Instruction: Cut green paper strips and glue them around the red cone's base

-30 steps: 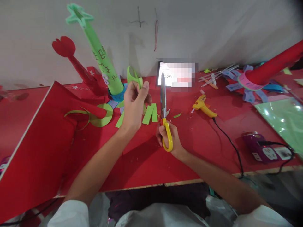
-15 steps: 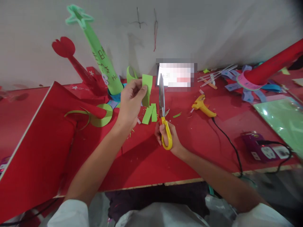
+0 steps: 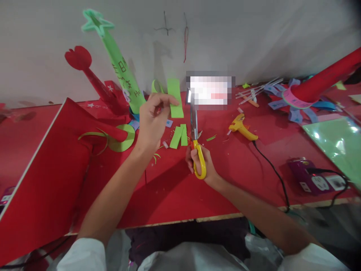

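My left hand (image 3: 155,116) pinches a green paper strip (image 3: 174,90) by its edge, holding it above the table. In my right hand (image 3: 203,162) are scissors with yellow handles (image 3: 200,162); their blades point up and away from me and look closed. The blades stand just right of the strip, apart from it. Below the strip, two shorter green paper pieces (image 3: 178,136) lie on the red table, with thin green scraps (image 3: 156,157) nearby.
A yellow glue gun (image 3: 243,128) with a black cord lies at right, near a purple power adapter (image 3: 307,175). A green paper tower (image 3: 121,71) and red paper flower (image 3: 80,58) stand back left. A red board (image 3: 47,177) leans at left. A pixelated screen (image 3: 210,90) stands against the wall.
The green strip has turned flatter to my view and tilted the other way in my left hand, whose fingers have shifted. My right hand and the scissors have hardly moved.
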A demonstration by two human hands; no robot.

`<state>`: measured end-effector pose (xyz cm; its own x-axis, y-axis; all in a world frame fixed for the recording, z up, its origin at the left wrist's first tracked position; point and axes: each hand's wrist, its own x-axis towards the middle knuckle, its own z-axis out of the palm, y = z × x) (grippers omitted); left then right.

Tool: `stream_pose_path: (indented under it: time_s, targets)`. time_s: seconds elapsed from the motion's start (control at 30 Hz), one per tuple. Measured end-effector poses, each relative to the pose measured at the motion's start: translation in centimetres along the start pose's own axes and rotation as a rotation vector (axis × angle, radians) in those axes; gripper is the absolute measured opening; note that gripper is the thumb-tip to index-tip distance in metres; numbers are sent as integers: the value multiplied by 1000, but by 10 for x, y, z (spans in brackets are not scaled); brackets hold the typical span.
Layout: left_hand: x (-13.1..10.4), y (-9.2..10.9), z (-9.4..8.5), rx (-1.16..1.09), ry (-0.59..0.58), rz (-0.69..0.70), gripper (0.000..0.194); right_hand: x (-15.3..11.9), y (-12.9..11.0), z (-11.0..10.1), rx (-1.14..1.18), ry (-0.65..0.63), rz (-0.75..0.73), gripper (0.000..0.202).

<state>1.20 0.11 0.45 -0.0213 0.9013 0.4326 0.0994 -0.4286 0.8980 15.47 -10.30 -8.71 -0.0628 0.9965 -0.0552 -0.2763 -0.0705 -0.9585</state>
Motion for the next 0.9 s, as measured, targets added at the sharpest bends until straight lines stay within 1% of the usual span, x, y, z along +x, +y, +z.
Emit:
stream_pose_path:
  time_s: [0.07,0.13,0.23,0.27,0.33,0.4,0.47,0.5,0.57,0.67,0.7,0.9]
  targets:
    - [-1,2,1,-91,-57,-73,13,-1,0,0,9,-9,3,69]
    - [-3,4,2,-134,-81,-106,18,-2,2,0,14,-25,-2,68]
    - [-4,4,5,-71,-60,-51,17,-3,7,1,4,-53,-27,68]
    - [-5,3,6,-43,-45,-22,20,-3,10,2,0,-57,-42,68]
    - [-5,1,7,-17,-12,18,34,-3,15,2,-24,-55,-69,69]
    - [-4,-1,7,-34,11,26,50,-3,20,2,-69,-57,-76,69]
    - [-3,0,7,-72,10,12,59,-4,23,-1,-108,-67,-66,68]
    - [-3,1,7,-86,5,3,60,-5,24,-2,-121,-70,-63,68]
    - [-2,4,6,-93,-10,-10,50,-6,26,-5,-143,-69,-67,68]
    - [-4,8,5,-57,-37,-13,27,-8,26,-7,-173,-66,-69,68]
    - [-5,8,4,-45,-41,-18,25,-9,26,-7,-174,-68,-67,67]
    - [-8,6,4,-40,-26,-83,25,-8,25,-5,-142,-56,-73,67]
